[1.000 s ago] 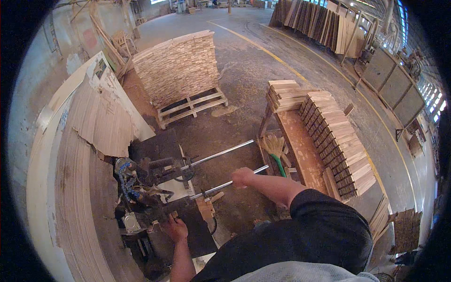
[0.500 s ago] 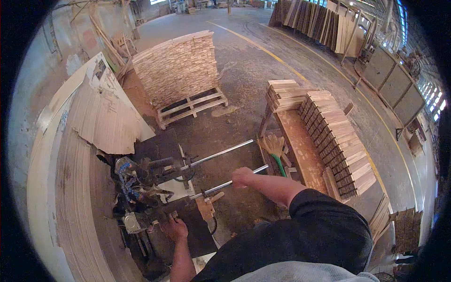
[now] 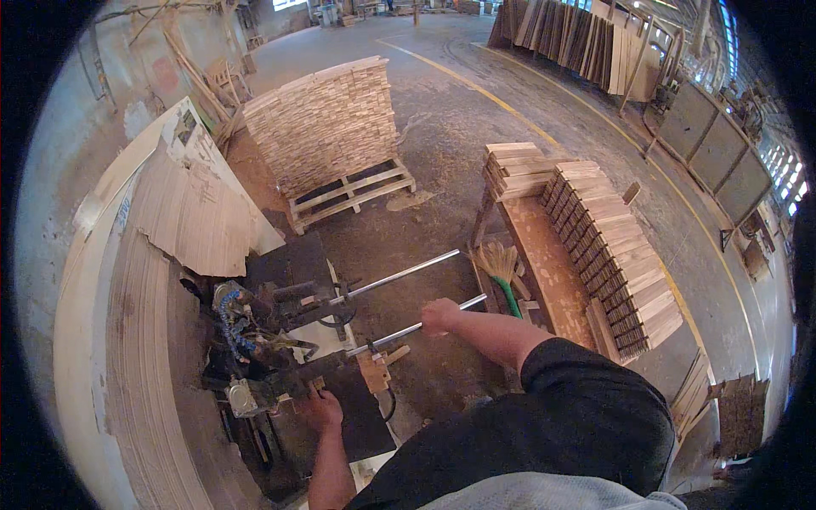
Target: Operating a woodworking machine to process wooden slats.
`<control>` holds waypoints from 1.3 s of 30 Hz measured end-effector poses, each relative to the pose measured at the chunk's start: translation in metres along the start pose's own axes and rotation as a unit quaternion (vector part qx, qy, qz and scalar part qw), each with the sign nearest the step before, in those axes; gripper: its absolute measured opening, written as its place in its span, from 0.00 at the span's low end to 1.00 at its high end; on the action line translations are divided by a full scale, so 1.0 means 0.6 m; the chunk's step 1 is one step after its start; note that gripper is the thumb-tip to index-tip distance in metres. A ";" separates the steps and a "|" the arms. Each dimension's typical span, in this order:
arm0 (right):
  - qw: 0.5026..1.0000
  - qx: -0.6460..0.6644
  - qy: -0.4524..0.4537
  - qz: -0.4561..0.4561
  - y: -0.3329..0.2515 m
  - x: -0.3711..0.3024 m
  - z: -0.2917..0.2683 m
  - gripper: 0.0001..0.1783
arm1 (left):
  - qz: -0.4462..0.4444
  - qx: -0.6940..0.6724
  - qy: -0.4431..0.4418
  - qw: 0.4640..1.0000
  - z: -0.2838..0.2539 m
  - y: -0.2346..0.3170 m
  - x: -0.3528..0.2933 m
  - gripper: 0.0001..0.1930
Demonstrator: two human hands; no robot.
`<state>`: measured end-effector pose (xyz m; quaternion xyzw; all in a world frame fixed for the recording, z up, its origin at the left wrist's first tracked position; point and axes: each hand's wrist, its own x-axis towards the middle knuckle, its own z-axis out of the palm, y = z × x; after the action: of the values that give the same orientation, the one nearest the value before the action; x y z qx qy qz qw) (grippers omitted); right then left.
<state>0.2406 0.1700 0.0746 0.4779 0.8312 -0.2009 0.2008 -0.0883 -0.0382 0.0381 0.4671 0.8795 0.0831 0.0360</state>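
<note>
My right hand (image 3: 440, 317) is closed around the nearer of two shiny metal rods (image 3: 472, 302) that stick out from a dark machine. The farther rod (image 3: 408, 274) runs beside it, untouched. My left hand (image 3: 320, 410) reaches to the near side of the machine (image 3: 255, 361), its fingers bent at a small light-brown piece (image 3: 316, 387). What exactly those fingers grip is partly hidden. A dark flat table top (image 3: 361, 416) lies under and beside the left hand. A wooden block (image 3: 372, 372) is fixed by the base of the nearer rod.
At my right, a bench (image 3: 552, 272) carries rows of stacked wooden slats (image 3: 625, 255). A straw broom with a green handle (image 3: 507, 296) leans beside it. Ahead, a pallet (image 3: 353, 194) bears a wide wood stack (image 3: 327, 123). Tall wooden sheets (image 3: 140, 323) stand at the left.
The view has shifted very slightly. My right hand stays on the rod, and my left hand stays at the machine with hardly any movement.
</note>
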 end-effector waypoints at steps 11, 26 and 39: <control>1.000 0.002 -0.002 -0.012 -0.005 -0.033 -0.019 0.14 | 0.164 0.004 0.042 0.986 -0.003 -0.046 -0.003 0.26; 0.762 0.621 0.166 -0.080 -0.044 -0.226 0.185 0.22 | 0.417 -0.207 -0.077 0.882 -0.023 0.176 -0.217 0.27; 0.458 0.836 0.273 0.129 0.235 -0.514 0.357 0.13 | 0.669 -0.103 -0.003 0.736 -0.001 0.524 -0.339 0.28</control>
<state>0.5373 -0.0977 0.0370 0.5489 0.2058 -0.6307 -0.5085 0.2823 -0.0335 0.0925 0.9286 0.3268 0.1745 0.0215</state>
